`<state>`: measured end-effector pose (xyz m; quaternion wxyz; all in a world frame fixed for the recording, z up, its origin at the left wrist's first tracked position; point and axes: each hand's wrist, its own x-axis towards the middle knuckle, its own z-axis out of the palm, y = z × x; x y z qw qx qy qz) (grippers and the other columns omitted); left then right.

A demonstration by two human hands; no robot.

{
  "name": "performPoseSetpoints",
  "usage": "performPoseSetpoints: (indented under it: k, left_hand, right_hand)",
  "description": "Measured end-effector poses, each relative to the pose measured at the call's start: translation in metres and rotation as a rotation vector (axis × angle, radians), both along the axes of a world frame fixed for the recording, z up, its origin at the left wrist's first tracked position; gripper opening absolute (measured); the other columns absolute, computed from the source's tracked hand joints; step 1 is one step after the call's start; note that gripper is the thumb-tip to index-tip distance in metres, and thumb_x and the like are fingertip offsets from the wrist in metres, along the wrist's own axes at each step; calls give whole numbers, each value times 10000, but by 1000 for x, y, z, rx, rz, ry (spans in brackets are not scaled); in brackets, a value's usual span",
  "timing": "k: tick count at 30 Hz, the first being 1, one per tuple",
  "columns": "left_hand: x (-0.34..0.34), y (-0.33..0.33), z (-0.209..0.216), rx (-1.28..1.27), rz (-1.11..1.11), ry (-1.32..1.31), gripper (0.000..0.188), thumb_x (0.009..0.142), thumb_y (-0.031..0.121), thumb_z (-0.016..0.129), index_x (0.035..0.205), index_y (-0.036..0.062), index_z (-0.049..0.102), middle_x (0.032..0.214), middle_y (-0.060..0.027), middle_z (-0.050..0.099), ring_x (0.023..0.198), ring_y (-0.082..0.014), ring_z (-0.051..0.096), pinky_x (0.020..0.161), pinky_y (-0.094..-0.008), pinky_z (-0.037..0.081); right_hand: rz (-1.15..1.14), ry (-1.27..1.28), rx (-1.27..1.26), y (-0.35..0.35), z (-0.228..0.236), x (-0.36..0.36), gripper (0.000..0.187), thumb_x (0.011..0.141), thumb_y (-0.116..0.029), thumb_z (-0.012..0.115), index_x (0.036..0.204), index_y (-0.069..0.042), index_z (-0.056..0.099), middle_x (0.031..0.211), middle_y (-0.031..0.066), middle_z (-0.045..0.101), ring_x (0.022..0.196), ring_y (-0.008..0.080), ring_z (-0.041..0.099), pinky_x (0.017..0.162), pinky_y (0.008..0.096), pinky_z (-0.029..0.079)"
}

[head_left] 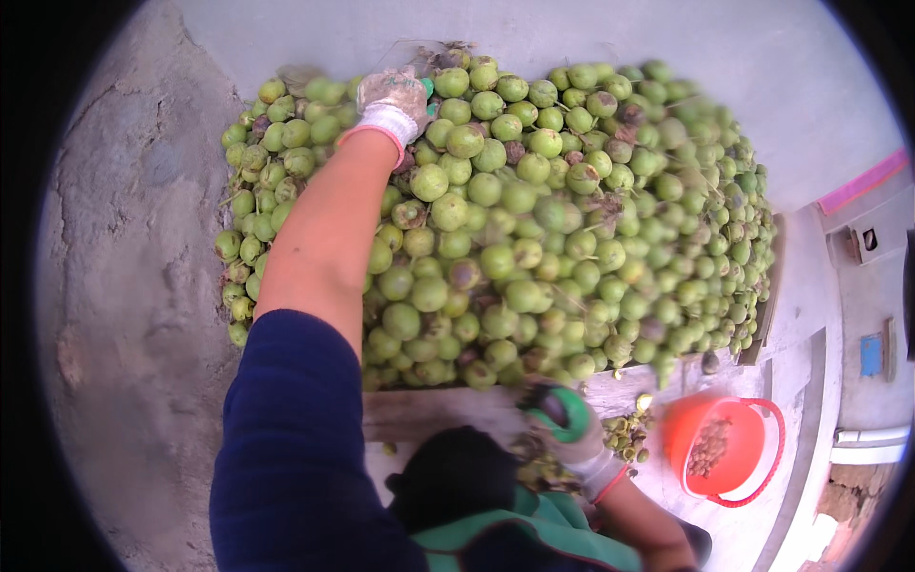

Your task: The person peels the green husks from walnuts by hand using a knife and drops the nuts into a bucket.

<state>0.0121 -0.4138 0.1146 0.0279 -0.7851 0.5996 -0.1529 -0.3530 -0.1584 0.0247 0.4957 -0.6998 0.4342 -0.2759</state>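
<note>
A large heap of round green-husked nuts, which look like walnuts [519,195], lies in front of me, some with brown or blackened patches. My left hand [393,95], in a soiled white glove with green fingertips, reaches to the heap's far left. Its thumb and a finger show apart against the nuts; the other fingers are hidden. Nearer to me, just off the heap's front edge, my right hand [575,429] wears a green and white glove. It is blurred and closed around something dark that I cannot make out.
Right of my right hand stands a red bucket [679,429] with small brown nuts [710,448] inside. Split green husks [626,434] lie between. A wooden board [410,412] edges the heap's front. A rough grey wall [133,248] runs along the left.
</note>
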Motion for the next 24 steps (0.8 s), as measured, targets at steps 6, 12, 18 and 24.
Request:
performPoseSetpoints:
  k: [6, 12, 18, 24]
  left_hand:
    - [13, -19, -26, -13, -25, 51, 638, 824, 405, 672, 1327, 60, 485, 1305, -115, 549, 1207, -284, 524, 1001, -418, 441]
    - [29, -30, -57, -385, -272, 37, 454, 812, 330, 684, 1162, 59, 585, 1143, -152, 632, 1062, -320, 622, 923, -434, 497]
    - [10, -52, -31, -22, -188, -42, 357, 840, 217, 597, 1139, 25, 570, 1167, -192, 620, 1106, -330, 600, 923, -426, 494]
    - [26, -26, -32, -163, -71, 113, 521, 839, 433, 640, 1114, -6, 576, 1128, -202, 642, 1060, -326, 627, 905, -437, 504]
  right_hand:
    - [21, -24, 107, -1, 4, 5, 438, 818, -27, 714, 1229, 3, 565, 1193, 111, 637, 1091, 185, 613, 952, 299, 472]
    - [75, -52, 164, -7, -11, 7, 446, 814, -22, 714, 1233, -3, 565, 1203, 112, 632, 1086, 189, 613, 947, 306, 476]
    - [110, -108, 164, -3, -26, 3, 466, 822, -35, 686, 1260, 8, 531, 1226, 133, 606, 1110, 188, 598, 970, 312, 480]
    - [36, -4, 13, -1, 1, -16, 434, 822, -61, 721, 1229, -15, 577, 1216, 102, 632, 1048, 173, 631, 909, 303, 496]
